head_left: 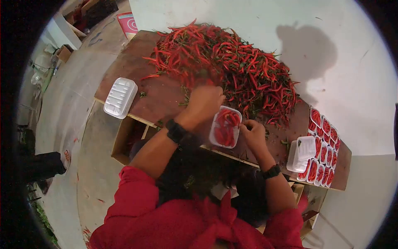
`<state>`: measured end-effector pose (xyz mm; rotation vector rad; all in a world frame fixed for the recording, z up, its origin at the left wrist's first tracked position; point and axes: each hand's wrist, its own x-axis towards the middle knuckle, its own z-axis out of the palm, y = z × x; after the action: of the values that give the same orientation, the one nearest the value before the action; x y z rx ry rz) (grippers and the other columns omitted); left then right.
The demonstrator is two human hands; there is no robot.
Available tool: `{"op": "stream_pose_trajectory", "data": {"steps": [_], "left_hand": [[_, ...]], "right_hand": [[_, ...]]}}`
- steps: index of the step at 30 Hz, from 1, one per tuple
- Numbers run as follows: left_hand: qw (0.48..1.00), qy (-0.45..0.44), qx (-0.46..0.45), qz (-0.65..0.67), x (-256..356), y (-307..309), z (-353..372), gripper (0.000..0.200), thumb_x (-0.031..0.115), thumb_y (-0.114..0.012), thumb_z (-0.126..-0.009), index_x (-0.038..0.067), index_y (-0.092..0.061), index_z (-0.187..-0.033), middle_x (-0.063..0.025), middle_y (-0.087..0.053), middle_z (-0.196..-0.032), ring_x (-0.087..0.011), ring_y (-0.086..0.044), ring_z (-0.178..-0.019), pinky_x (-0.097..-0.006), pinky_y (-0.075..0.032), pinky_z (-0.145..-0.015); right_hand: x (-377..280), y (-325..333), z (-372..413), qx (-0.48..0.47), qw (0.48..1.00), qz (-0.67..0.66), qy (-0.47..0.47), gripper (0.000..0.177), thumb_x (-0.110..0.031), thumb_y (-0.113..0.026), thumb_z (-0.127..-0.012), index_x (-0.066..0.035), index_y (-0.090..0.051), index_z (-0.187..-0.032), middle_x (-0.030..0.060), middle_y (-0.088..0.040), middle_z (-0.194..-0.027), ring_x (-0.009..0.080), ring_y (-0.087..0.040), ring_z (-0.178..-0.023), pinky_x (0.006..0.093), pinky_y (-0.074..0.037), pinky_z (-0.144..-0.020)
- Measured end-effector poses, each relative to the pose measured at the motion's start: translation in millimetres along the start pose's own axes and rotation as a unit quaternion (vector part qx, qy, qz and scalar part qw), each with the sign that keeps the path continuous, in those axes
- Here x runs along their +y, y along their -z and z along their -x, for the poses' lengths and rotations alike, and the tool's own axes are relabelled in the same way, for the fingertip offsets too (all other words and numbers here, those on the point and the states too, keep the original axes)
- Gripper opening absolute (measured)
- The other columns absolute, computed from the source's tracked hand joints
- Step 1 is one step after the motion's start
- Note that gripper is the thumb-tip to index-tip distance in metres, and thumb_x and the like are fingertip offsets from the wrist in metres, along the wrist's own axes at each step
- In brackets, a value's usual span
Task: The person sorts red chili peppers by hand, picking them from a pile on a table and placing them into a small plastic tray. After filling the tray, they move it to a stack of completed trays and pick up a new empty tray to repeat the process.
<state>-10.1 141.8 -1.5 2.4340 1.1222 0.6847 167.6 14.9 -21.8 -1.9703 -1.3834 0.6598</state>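
A white tray (216,140) with red chillies (226,135) in it lies near the table's front edge, between my two hands. My left hand (204,101) is closed just above the tray's upper left, by the front of a big heap of red chillies (248,66); what its fingers hold, if anything, is hidden. At the tray's right rim is my right hand (251,132), its thumb and forefinger brought together; whatever is between them is too small to make out.
Upside-down white trays (120,98) lie at the table's left edge. More stacked white trays (302,153) stand at the right, beside rows of filled chilli trays (323,151). A wall (348,83) runs behind the brown table (161,97).
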Motion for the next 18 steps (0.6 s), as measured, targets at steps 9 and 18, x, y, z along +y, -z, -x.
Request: {"op": "stream_pose_trajectory", "data": {"steps": [9, 18], "left_hand": [[0.993, -0.099, -0.059, 0.02, 0, -28, 11, 0.016, 0.016, -0.052, -0.076, 0.006, -0.059, -0.086, -0.0109, -0.057, -0.085, -0.0296, -0.056, -0.083, -0.0401, -0.048, -0.069], [0.99, -0.127, -0.037, 0.041, -3, -42, 9, 0.008, 0.013, -0.055, -0.074, 0.007, -0.056, -0.079, -0.01, -0.054, -0.081, -0.0303, -0.058, -0.075, -0.0419, -0.048, -0.06]], "right_hand": [[-6, -12, -6, -0.003, 0.99, 0.143, 0.022, 0.025, -0.023, -0.062, -0.072, -0.001, -0.065, -0.083, 0.0181, -0.063, -0.076, 0.0306, -0.062, -0.072, 0.0366, -0.047, -0.066], [-14, -14, -8, -0.004, 0.987, 0.157, 0.011, 0.023, -0.023, -0.061, -0.072, -0.002, -0.064, -0.08, 0.0177, -0.062, -0.075, 0.0333, -0.06, -0.071, 0.0399, -0.046, -0.063]]}}
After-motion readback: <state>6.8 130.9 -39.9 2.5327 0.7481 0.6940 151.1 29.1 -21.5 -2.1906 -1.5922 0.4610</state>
